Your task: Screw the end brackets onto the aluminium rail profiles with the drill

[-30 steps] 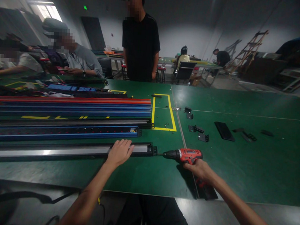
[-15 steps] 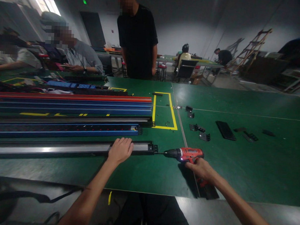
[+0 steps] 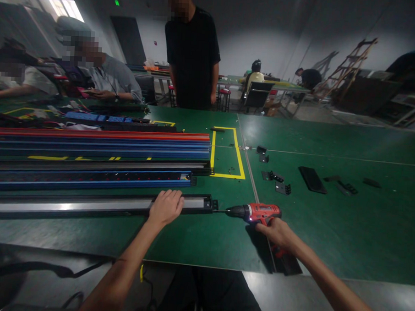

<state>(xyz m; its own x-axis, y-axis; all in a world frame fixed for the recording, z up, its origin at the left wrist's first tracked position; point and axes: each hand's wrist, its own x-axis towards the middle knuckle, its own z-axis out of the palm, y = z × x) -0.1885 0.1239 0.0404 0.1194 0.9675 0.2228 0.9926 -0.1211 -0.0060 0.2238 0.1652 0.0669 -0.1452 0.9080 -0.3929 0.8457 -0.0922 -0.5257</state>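
Note:
My right hand (image 3: 278, 233) grips the handle of a red and black cordless drill (image 3: 265, 213), its small light lit. The long thin bit (image 3: 221, 211) points left and meets the end bracket (image 3: 215, 205) of a long black rail. A silver-grey strip runs along the top of this black rail (image 3: 195, 204). My left hand (image 3: 166, 206) lies over the rail a short way from its end, fingers curled across the far side. The screw, if any, at the bit's tip is too small to make out.
Behind lie a blue rail (image 3: 172, 183), another black rail (image 3: 200, 166) and red and blue rails (image 3: 194, 137). Small black brackets (image 3: 282, 188) and a dark flat case (image 3: 312, 179) rest on the green table (image 3: 362, 226). A person in black (image 3: 194, 58) stands across it.
My hands, the drill and the rail stay almost in place. The standing person across the table has shifted slightly to the right.

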